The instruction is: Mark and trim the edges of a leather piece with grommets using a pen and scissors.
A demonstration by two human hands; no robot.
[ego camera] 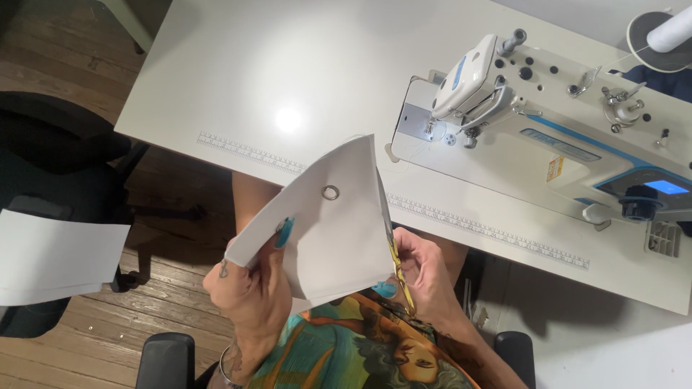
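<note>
The left hand (252,288) pinches the lower left corner of a white piece of cloth (328,223), and part of the hand hides behind it. The cloth is held up in the air, just in front of the desk (238,65) edge and above the person's lap. A small metal ring (330,191) sits near the top of the cloth. The right hand (422,274) is closed on thin gold scissors (396,263) at the right edge of the cloth, but the blades are hard to make out. A white sewing machine (533,122) stands on the desk, well apart from the hands. A spool of white thread (667,29) is cut off at the top right corner. A white sheet (54,263) lies on a dark chair at the left, partly cut off.
</note>
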